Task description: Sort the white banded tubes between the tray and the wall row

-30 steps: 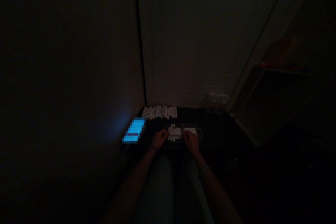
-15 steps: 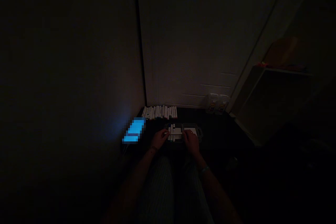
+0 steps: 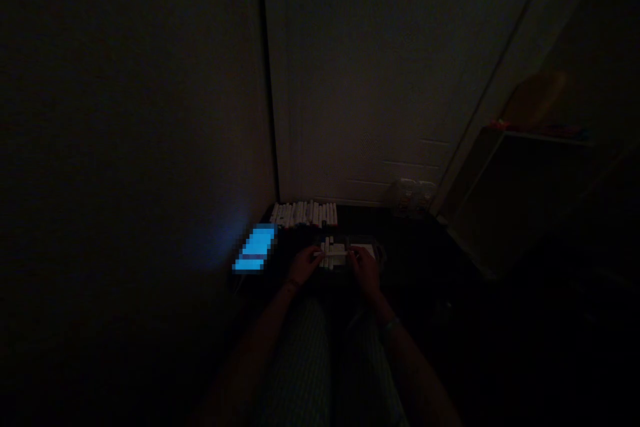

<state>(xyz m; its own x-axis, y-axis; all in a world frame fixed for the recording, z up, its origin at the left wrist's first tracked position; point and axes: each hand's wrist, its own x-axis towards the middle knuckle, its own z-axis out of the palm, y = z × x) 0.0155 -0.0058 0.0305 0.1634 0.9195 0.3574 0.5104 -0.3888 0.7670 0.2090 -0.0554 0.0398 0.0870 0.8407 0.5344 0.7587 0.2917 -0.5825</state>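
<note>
A white marker (image 3: 337, 253) lies crosswise between my two hands, over a clear plastic case (image 3: 383, 255). My left hand (image 3: 304, 263) pinches its left end, and my right hand (image 3: 365, 268) grips the right end. Beneath it, a few white markers (image 3: 329, 263) stand side by side in the left part of the case. Something white (image 3: 369, 249) shows in the right part, partly covered by my right hand. Behind the case, a row of several white markers (image 3: 304, 213) rests on the dark table (image 3: 360, 215). The scene is very dim, so fine detail is lost.
A glowing blue, pixelated screen (image 3: 255, 249) sits at the table's left, near the wall. Two clear containers (image 3: 415, 197) stand at the back right. Farther right is a box-like shelf (image 3: 520, 193) with an orange item (image 3: 537, 97) on top.
The picture is slightly darker. Both hands and the marker between them have hardly moved.
</note>
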